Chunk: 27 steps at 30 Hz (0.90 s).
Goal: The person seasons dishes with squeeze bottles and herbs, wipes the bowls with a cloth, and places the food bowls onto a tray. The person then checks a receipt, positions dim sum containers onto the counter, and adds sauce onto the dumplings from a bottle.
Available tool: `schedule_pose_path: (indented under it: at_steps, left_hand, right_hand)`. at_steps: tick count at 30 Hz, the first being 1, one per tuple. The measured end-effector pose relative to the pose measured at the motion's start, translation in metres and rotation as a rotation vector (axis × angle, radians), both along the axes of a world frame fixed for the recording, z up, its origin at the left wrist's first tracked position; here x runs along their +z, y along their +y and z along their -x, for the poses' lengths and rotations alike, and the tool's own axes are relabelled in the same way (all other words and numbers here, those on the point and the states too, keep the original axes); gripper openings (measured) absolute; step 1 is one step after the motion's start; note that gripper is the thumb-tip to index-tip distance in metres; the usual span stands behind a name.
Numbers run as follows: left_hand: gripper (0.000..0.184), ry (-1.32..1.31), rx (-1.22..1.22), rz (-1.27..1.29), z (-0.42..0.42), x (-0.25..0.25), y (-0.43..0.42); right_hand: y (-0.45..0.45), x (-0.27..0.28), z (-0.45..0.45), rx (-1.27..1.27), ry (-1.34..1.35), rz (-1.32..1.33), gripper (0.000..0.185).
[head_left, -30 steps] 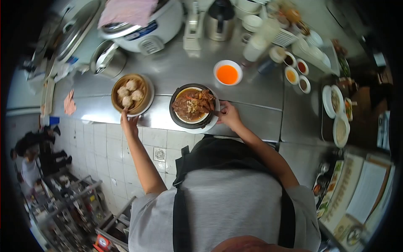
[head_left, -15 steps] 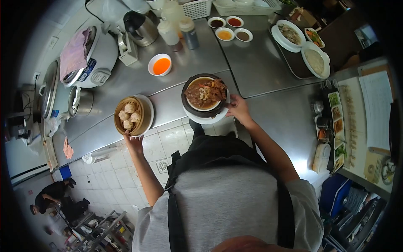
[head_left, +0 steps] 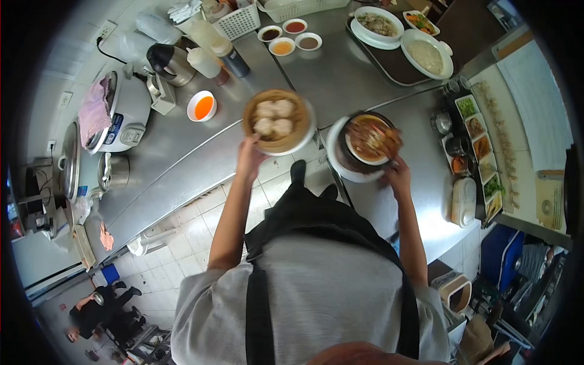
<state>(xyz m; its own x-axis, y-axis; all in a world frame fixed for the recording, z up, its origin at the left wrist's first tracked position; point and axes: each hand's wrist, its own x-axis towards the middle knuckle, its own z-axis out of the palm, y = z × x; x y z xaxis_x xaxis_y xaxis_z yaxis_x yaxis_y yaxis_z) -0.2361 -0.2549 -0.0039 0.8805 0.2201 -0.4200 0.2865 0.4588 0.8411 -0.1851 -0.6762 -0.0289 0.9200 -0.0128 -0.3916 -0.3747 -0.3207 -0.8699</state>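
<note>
My left hand [head_left: 249, 159] is closed on the near-left edge of a white plate [head_left: 312, 129] that carries a round bamboo steamer [head_left: 248, 115]. Several pale dumplings [head_left: 274, 117] sit inside it, blurred by motion. On the other side, my right hand [head_left: 396, 175] grips the near-right rim of a second white plate [head_left: 334, 149]. A dark clay pot [head_left: 350, 159] of brown meat stew [head_left: 372, 139] stands on that plate, looking tilted. Both plates are held over the steel counter's near edge, with my right one further over the counter.
On the steel counter [head_left: 176, 146] are an orange sauce bowl [head_left: 202, 106], squeeze bottles [head_left: 207, 62], a kettle [head_left: 172, 64], a rice cooker [head_left: 131, 112] and several small sauce dishes [head_left: 283, 46]. A dark tray [head_left: 395, 70] with bowls lies far right. A person [head_left: 100, 307] is at the lower left.
My body and view have turned right. Both hands have carried their plates rightward relative to the counter, the steamer to the middle and the clay pot further right.
</note>
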Motion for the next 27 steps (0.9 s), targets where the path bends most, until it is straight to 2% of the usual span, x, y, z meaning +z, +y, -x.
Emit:
schedule_pose_path:
  at_steps: [2,3,4,5,6,7,9,10,13,14,17,18,19,20,21,22,23,25,27]
  left_hand:
    - [0.064,0.011,-0.091,-0.023,-0.037,-0.001,-0.022]
    - [0.059,0.067,-0.031,-0.032,-0.053,-0.006,-0.036]
    - [0.056,0.057,-0.065,-0.004,-0.067,0.005,-0.052]
    - [0.065,0.017,-0.157,0.018,-0.083,-0.008,-0.058]
    - [0.069,0.040,-0.170,-0.006,-0.093,-0.007,-0.071]
    - [0.074,0.064,-0.183,-0.029,-0.102,-0.003,-0.084]
    - [0.082,0.090,-0.230,-0.102,-0.116,0.001,-0.105]
    - [0.078,0.072,-0.254,-0.038,-0.120,0.003,-0.113]
    - [0.073,0.021,-0.380,-0.053,-0.141,-0.013,-0.121]
    - [0.073,-0.036,-0.436,-0.109,-0.144,-0.004,-0.116]
    - [0.078,-0.010,-0.405,-0.882,-0.152,-0.002,-0.097]
    - [0.081,-0.101,-0.232,-0.781,-0.152,0.011,-0.086]
    - [0.083,-0.199,-0.073,-0.665,-0.149,0.023,-0.068]
    - [0.080,-0.335,0.088,-0.879,-0.149,0.038,-0.038]
    - [0.085,-0.419,0.289,-0.971,-0.148,0.061,-0.009]
    - [0.078,-0.476,0.516,-1.086,-0.153,0.064,0.030]
    - [0.081,-0.489,0.701,-0.958,-0.161,0.058,0.067]
    - [0.088,-0.249,0.815,-1.458,-0.162,0.081,0.131]
    - [0.090,-0.250,0.700,-1.505,-0.177,0.067,0.181]
  right_hand:
    - [-0.031,-0.006,0.018,-0.116,-0.043,-0.078,0.062]
    - [-0.044,-0.009,0.026,-0.191,-0.046,-0.152,0.050]
    - [-0.056,-0.001,0.034,-0.205,-0.003,-0.097,0.053]
    - [-0.068,-0.005,0.042,-0.288,-0.005,-0.153,0.054]
    - [-0.077,0.004,0.049,-0.295,0.022,-0.046,0.052]
    - [-0.091,-0.003,0.057,-0.331,0.002,-0.068,0.050]
    - [-0.117,-0.010,0.072,-0.356,0.017,-0.020,0.036]
    - [-0.129,-0.012,0.078,-0.326,-0.006,-0.008,0.031]
    - [-0.151,-0.002,0.094,-0.327,0.029,-0.134,0.034]
    - [-0.154,0.008,0.099,-0.306,-0.017,-0.182,0.033]
    - [-0.179,0.015,0.105,-0.257,0.058,-0.209,0.031]
    - [-0.170,0.046,0.102,-0.337,0.217,-0.066,0.040]
    - [-0.179,0.057,0.102,-0.309,0.287,0.228,0.047]
    - [-0.216,0.038,0.111,-0.484,0.262,0.293,0.046]
    - [-0.229,0.046,0.113,-0.446,0.085,0.713,0.040]
    - [-0.252,0.039,0.121,-0.457,-0.247,0.837,0.037]
    - [-0.208,0.097,0.104,-0.635,-0.249,0.601,0.035]
    - [-0.135,0.170,0.066,-0.693,-0.645,0.415,0.036]
    - [-0.085,0.198,0.024,-0.691,-0.795,0.296,0.035]
